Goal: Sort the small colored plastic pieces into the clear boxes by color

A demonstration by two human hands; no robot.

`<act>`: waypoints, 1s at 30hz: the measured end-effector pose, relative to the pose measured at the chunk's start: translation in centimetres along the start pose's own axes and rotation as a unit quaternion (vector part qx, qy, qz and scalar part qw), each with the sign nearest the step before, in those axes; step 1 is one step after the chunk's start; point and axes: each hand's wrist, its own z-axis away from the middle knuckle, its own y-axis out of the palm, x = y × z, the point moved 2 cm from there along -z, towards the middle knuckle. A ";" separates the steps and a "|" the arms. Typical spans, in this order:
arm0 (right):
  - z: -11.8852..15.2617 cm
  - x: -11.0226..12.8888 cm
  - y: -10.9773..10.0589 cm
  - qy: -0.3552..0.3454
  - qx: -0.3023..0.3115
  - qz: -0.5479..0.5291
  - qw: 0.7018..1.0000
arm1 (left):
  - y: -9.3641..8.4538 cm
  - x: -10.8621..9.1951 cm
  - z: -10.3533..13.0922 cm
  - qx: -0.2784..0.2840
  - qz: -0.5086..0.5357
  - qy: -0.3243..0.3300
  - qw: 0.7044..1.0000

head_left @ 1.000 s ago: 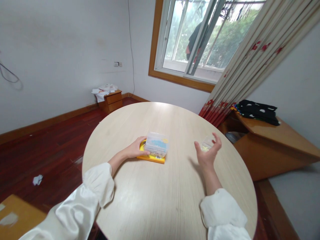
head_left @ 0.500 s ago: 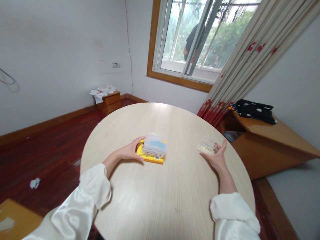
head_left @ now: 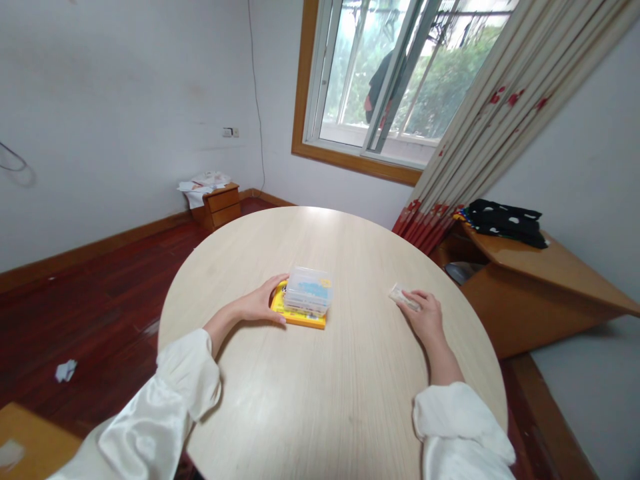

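Observation:
My left hand (head_left: 261, 303) grips the left end of a flat yellow box (head_left: 300, 321), thumb at the near edge and fingers at the far edge. On top of that box sit clear plastic boxes (head_left: 309, 291), stacked, with something blue and a small yellow patch showing through. To the right, my right hand (head_left: 424, 313) is closed around a small clear plastic box (head_left: 399, 293) with pale contents, which I cannot make out. Its fingers cover the box's right part. The small box is tilted; whether it touches the table is unclear.
Both hands are over a round, light wooden table (head_left: 345, 400). A tilted brown cabinet (head_left: 530, 287) with black folded cloth (head_left: 507, 222) stands at the right, beside a curtain (head_left: 465, 120). A small drawer unit (head_left: 223, 203) with papers stands behind at the left.
My right hand has turned over the small clear box and closed round it, moving slightly left; the box now shows a narrower side. My left hand has kept its grip on the yellow box.

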 end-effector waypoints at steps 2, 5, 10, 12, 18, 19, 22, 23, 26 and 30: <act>0.1 -0.3 0.2 0.011 0.005 -0.002 1.000 | 0.0 0.0 0.0 -0.002 0.006 0.003 1.000; 0.2 -0.8 0.4 0.043 0.027 -0.008 0.999 | -0.3 0.1 0.2 -0.009 0.002 0.006 1.000; 0.3 -0.4 0.4 0.058 0.037 0.008 0.998 | -1.0 0.1 0.6 -0.009 -0.059 -0.014 0.998; 0.1 1.1 0.2 0.044 0.013 0.010 0.999 | -0.9 0.1 0.6 -0.004 -0.057 -0.007 0.998; -1.0 10.9 -0.4 -0.009 -0.085 -0.103 0.991 | -0.2 -0.6 0.1 0.021 -0.014 0.012 1.000; -1.0 12.9 -0.5 -0.022 -0.082 -0.123 0.989 | -0.1 -0.7 0.0 0.019 -0.018 0.009 1.000; -0.5 18.1 -0.7 -0.061 -0.043 -0.159 0.984 | 0.1 -0.8 -0.1 0.008 -0.030 0.015 0.999; -0.2 19.4 -0.7 -0.075 -0.025 -0.162 0.984 | 0.2 -0.8 -0.1 0.004 -0.029 0.018 0.999; 0.9 21.7 -0.2 -0.112 0.013 -0.169 0.979 | 0.6 -0.9 -0.3 -0.011 -0.023 0.025 0.999; 1.8 22.3 1.1 -0.151 0.070 -0.161 0.973 | 1.3 -1.5 -0.8 -0.008 -0.029 0.040 0.999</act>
